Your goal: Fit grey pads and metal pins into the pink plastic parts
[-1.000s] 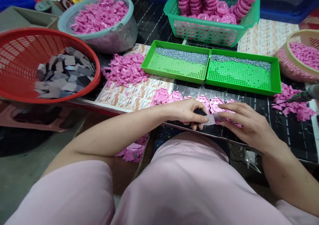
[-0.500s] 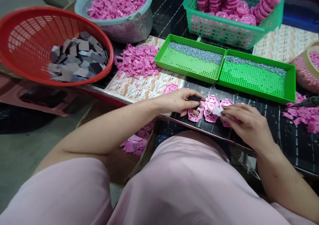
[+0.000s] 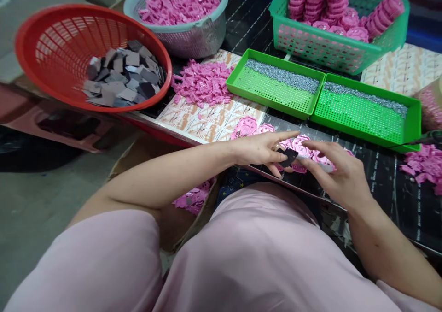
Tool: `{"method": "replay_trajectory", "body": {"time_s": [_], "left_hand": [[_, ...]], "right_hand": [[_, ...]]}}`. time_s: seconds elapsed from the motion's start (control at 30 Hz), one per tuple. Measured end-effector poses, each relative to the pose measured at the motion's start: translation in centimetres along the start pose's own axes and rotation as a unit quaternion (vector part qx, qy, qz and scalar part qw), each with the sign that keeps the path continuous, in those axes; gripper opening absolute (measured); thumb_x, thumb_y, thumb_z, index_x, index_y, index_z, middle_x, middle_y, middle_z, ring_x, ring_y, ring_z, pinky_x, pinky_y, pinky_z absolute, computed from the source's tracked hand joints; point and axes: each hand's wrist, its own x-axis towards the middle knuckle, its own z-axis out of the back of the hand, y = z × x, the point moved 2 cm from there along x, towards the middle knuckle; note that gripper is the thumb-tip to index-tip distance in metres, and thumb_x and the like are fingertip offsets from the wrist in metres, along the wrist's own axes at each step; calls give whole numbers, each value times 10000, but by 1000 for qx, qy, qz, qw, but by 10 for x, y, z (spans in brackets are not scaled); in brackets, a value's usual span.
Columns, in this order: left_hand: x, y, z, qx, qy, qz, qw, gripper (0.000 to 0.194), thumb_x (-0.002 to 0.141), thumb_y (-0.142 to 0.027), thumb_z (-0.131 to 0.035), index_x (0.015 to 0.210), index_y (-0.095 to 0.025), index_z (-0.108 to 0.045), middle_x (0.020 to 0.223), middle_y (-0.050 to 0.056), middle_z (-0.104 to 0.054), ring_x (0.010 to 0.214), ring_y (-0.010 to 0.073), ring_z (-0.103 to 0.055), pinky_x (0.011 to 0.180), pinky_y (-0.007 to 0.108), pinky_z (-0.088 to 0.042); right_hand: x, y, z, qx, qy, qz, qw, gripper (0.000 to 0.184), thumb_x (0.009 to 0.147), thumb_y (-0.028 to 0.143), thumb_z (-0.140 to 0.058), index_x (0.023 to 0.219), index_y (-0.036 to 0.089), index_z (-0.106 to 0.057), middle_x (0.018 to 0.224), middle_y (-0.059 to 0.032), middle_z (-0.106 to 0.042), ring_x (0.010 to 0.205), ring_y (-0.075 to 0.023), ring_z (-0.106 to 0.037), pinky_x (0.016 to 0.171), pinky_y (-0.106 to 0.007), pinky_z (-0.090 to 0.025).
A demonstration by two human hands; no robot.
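My left hand (image 3: pixel 264 149) pinches a small dark square pad (image 3: pixel 288 156) between thumb and fingers, its index finger stretched out. My right hand (image 3: pixel 333 173) meets it from the right, fingertips touching the same pad and a pale strip (image 3: pixel 322 166) lying under them. Both hands hover over a row of round pink plastic parts (image 3: pixel 246 126) laid on the dark mat (image 3: pixel 390 183) at the table's near edge.
A red basket (image 3: pixel 51 40) of grey pads stands at the left, with a grey basket (image 3: pixel 193 35) of pink pieces behind it. Two green trays (image 3: pixel 272 100) hold small metal bits. A green basket (image 3: pixel 328 49) has stacked pink parts. Loose pink pieces (image 3: pixel 202 81) lie on the table.
The view shifted left and down. My left hand brought the dark pad rightward to the right hand's fingertips, and its index finger stretched out.
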Motion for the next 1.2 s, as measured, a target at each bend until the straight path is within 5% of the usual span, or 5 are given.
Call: {"method": "replay_trajectory", "body": {"time_s": [0.3, 0.47, 0.57, 0.73, 1.2], "left_hand": [[-3, 1, -1, 15, -25, -11, 1000, 752, 883, -75, -552, 1540, -173, -200, 947, 70, -690, 938, 188, -713, 679, 227, -587], [-5, -4, 4, 79, -69, -24, 994, 441, 878, -101, -551, 1318, -80, -528, 923, 90, -699, 807, 178, -728, 539, 166, -531], [-11, -9, 8, 128, -81, -28, 988, 563, 859, -89, -544, 1409, -124, -431, 924, 72, -704, 759, 172, -728, 506, 153, -503], [-21, -9, 12, 124, -14, -8, 992, 743, 843, -129, -589, 1513, -195, -275, 907, 52, -723, 730, 174, -729, 528, 169, -506], [-43, 8, 33, -84, -115, -29, 989, 641, 895, -151, -599, 1481, -167, -339, 960, 91, -715, 842, 173, -729, 723, 251, -575]], "right_hand": [[6, -2, -13, 139, -44, -127, 981, 114, 875, 290, -630, 802, 209, -661, 776, -16, -684, 615, -114, -600, 538, -249, -479], [5, 1, -12, 44, -61, -50, 996, 50, 861, 256, -650, 897, 221, -654, 858, -43, -688, 778, -171, -654, 673, -315, -527], [11, 8, -8, -35, -39, 65, 997, 234, 833, 231, -687, 1062, 237, -636, 1065, -81, -700, 983, -229, -654, 860, -397, -531], [19, 20, -7, -41, 54, 206, 976, 179, 851, 206, -668, 1026, 202, -630, 1024, -56, -736, 925, -188, -669, 790, -341, -495], [1, -3, -34, -149, 18, 105, 983, 90, 841, 275, -690, 924, 243, -698, 950, 15, -762, 884, -207, -649, 791, -391, -437]]}}
